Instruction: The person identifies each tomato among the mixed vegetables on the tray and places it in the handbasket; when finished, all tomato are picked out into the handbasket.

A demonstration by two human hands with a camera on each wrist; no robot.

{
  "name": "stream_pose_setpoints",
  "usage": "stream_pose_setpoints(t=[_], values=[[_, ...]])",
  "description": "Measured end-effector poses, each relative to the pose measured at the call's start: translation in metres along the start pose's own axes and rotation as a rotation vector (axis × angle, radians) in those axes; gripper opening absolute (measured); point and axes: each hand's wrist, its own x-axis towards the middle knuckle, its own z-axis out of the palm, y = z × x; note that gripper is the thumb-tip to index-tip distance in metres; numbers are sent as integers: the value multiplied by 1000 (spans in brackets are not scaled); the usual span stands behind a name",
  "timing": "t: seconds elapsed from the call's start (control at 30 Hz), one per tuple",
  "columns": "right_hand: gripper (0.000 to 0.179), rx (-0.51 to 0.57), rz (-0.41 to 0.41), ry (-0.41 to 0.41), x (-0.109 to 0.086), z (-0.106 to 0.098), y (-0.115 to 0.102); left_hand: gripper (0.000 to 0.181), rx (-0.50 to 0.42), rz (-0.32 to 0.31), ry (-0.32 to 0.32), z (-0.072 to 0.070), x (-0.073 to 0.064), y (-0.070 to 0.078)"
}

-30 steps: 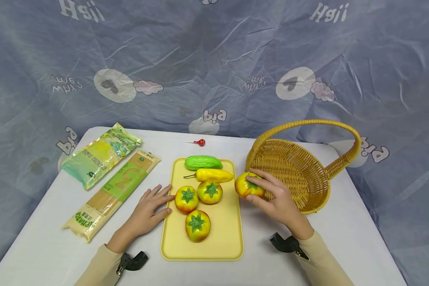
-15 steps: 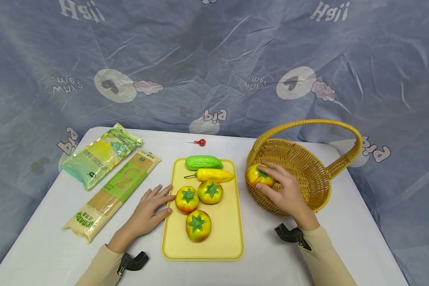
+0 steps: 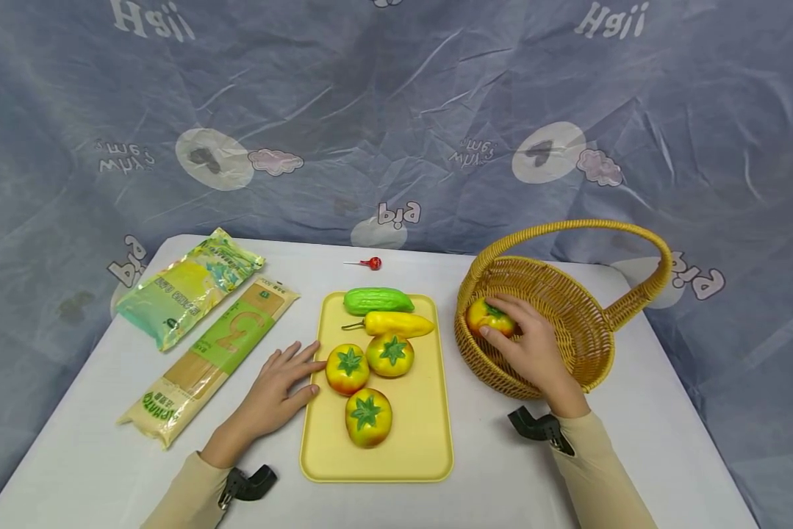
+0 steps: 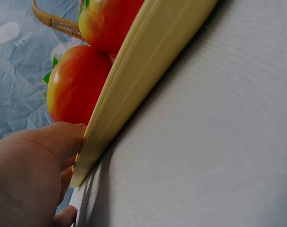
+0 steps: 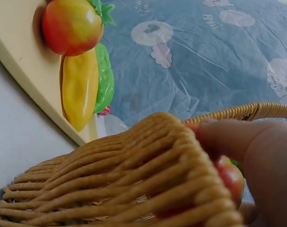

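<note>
My right hand [image 3: 533, 345] holds a yellow-red toy tomato [image 3: 483, 316] with a green leafy top, just inside the left rim of the wicker basket [image 3: 601, 360]. In the right wrist view the basket wall [image 5: 110, 170] hides most of that tomato. With fingers spread, my left hand [image 3: 280, 389] rests at the left edge of the yellow tray [image 3: 416, 455]; its fingertips touch the rim. On the tray lie more toy tomatoes, at the left [image 3: 347, 369], the middle [image 3: 391, 355] and the front [image 3: 368, 418]. Behind them are a yellow pepper [image 3: 399, 324] and a green cucumber [image 3: 378, 300].
A green-yellow packet [image 3: 189, 288] and a long pack of noodles [image 3: 214, 360] lie on the left of the white table [image 3: 489, 477]. A red lollipop [image 3: 373, 263] lies behind the tray. The basket's tall handle [image 3: 581, 225] arches above its opening. A grey-blue cloth [image 3: 396, 110] hangs behind.
My right hand has carried the tomato from beside the tray, over the basket's left rim, and down into the basket. The left hand has stayed at the tray edge.
</note>
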Motion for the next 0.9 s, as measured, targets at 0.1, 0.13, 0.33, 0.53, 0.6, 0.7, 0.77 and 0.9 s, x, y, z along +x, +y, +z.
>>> stream_pose_setpoints(t=[0.1, 0.13, 0.33, 0.53, 0.6, 0.7, 0.77, 0.9], values=[[47, -18, 46, -39, 2, 1, 2, 39, -3, -7, -10, 0, 0, 0], [48, -25, 60, -55, 2, 2, 2, 39, -5, -11, -13, -1, 0, 0], [49, -60, 131, -165, 3, 3, 5, 39, -15, -20, -27, -2, 0, 0], [48, -77, 167, -238, 5, 5, 9, 39, -15, -16, -24, -3, 1, 1], [48, -81, 162, -247, 5, 6, 9, 39, -15, -16, -23, -2, 1, 0], [47, -88, 148, -264, 5, 7, 9, 39, -17, -15, -20, -2, 1, 0], [46, -92, 147, -273, 4, 8, 9, 39, -21, -17, -20, -3, 0, 0], [45, -91, 164, -291, 3, 9, 9, 39, -19, -16, -20, -3, 1, 1]])
